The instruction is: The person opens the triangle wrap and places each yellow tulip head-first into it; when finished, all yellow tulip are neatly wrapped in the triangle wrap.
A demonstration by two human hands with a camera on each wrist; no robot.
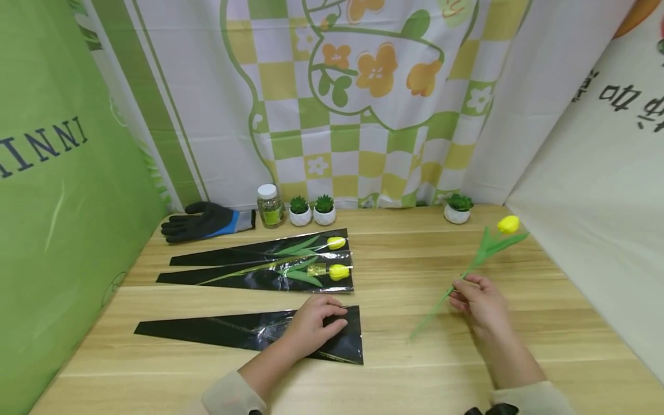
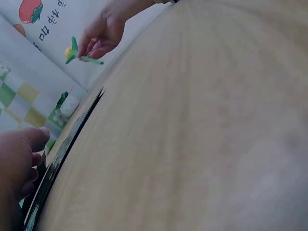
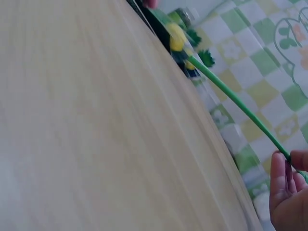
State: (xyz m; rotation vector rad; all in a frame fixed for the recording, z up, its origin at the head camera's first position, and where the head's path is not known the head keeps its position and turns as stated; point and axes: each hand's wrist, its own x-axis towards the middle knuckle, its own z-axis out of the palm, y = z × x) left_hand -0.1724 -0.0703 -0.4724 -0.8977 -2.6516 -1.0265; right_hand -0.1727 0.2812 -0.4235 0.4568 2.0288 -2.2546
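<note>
Left hand (image 1: 311,324): flat, fingers straight, pressing on the wide right end of the near sleeve; nothing gripped.
Near sleeve (image 1: 218,331): black, tapered, glossy film lying empty on the near left of the table, point to the left.
Right hand (image 1: 478,300): near right, fingers curled round the tulip stem about midway, pinching it (thumb side hidden in the head view).
Tulip (image 1: 507,224): yellow bud far right, green leaves below it, thin stem slanting down to the near left past the hand; well apart from the near sleeve.
Table (image 1: 404,380): pale wood grain.
Filled sleeves (image 1: 270,268): 2 more black sleeves farther back on the left, each with 1 yellow tulip inside, buds at the right ends.
Far edge: black and blue glove (image 1: 207,222) at left, a white-capped jar (image 1: 270,206), 2 small potted plants (image 1: 311,210) beside it, 1 more pot (image 1: 459,208) to the right.
Backdrop: green and yellow checked cloth (image 1: 363,115).
</note>
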